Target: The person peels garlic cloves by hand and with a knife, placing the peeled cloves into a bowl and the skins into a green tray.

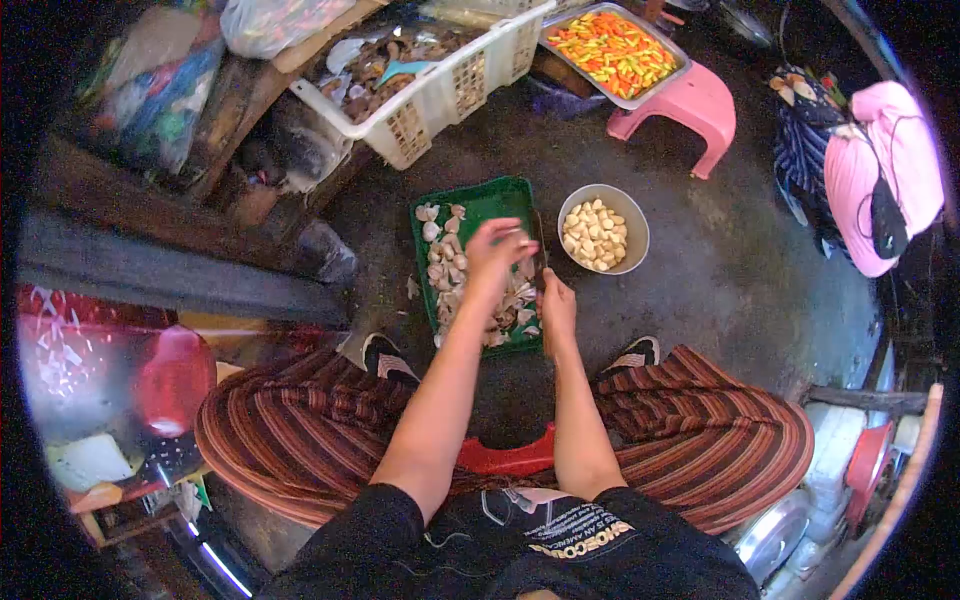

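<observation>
My left hand point(497, 250) hovers over a green tray point(500, 196), its fingers curled and smeared by motion. Whether a clove is between them I cannot make out. Just right of it, my right hand point(558, 305) is closed around a knife point(541, 245), whose thin dark blade points away from me along the tray's right edge. Unpeeled garlic point(437, 270) lies along the tray's left side. Loose garlic skins point(518, 312) gather at its near right part, partly hidden by my left arm. A round metal bowl point(640, 255) beside the tray holds peeled cloves point(596, 235).
A white plastic crate point(430, 115) stands at the far left. Beyond the bowl, a tray of red and yellow chillies point(615, 52) rests by a pink stool point(700, 105). Pink cloth point(885, 180) hangs at right. My knees spread to both sides of a red seat point(510, 455).
</observation>
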